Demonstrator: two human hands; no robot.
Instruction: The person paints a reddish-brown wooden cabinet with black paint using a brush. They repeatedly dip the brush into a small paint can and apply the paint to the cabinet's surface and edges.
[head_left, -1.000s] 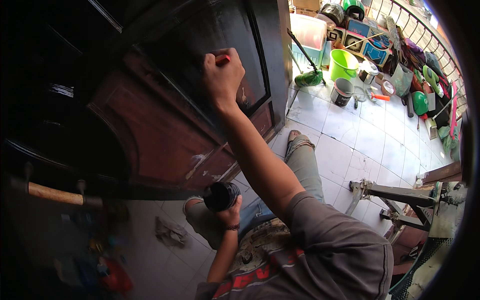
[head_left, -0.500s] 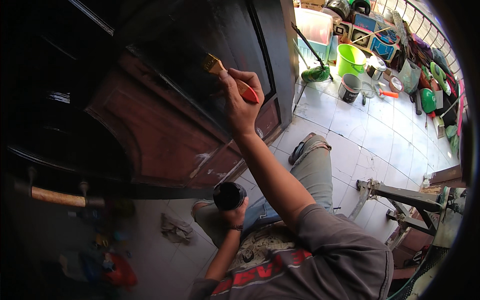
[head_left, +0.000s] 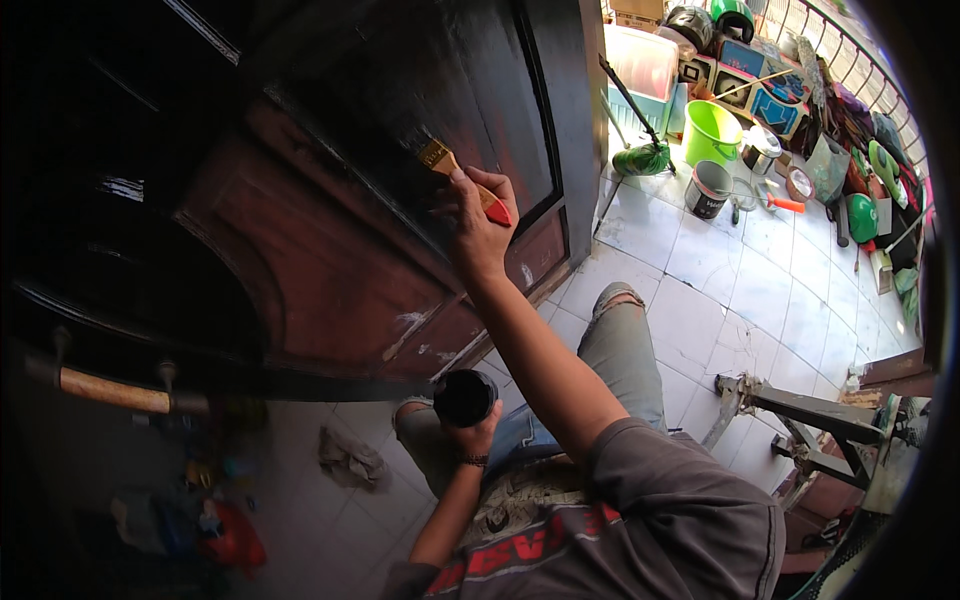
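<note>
I see the right hand [head_left: 485,225] closed on a flat paintbrush [head_left: 440,157], thumb and fingers pinching its handle, which runs from pale wood to a glossy red, rounded end. The brush slants up and to the left over the door [head_left: 330,250], its squared tuft of dark bristles at the black upper panel; from my view I cannot tell whether the tips press on it or stand just off. Lower down, the left hand [head_left: 478,435] is wrapped round a dark, round-mouthed cup [head_left: 465,398], its inside too black for me to read; a beaded bracelet [head_left: 474,461] circles that wrist. Around the brush the door is smooth and black with a soft sheen, while the lower panel is a matte reddish brown, edged by a curved moulding and scuffed with whitish patches near its bottom. Toward the left I make out a cylindrical wooden handle [head_left: 115,390] on metal posts. A crumpled greyish cloth [head_left: 350,458] lies on the square, pale floor tiles [head_left: 690,320], near the left forearm. Farther out, up on the right, I have a shiny lime-green plastic bucket [head_left: 710,148], an open grey pot [head_left: 709,192] just in front of it, and a roller with a bright orange handle [head_left: 786,204]. Nearer on the right stands a dark, angular frame [head_left: 815,408] with worn, whitish-smeared legs.
</note>
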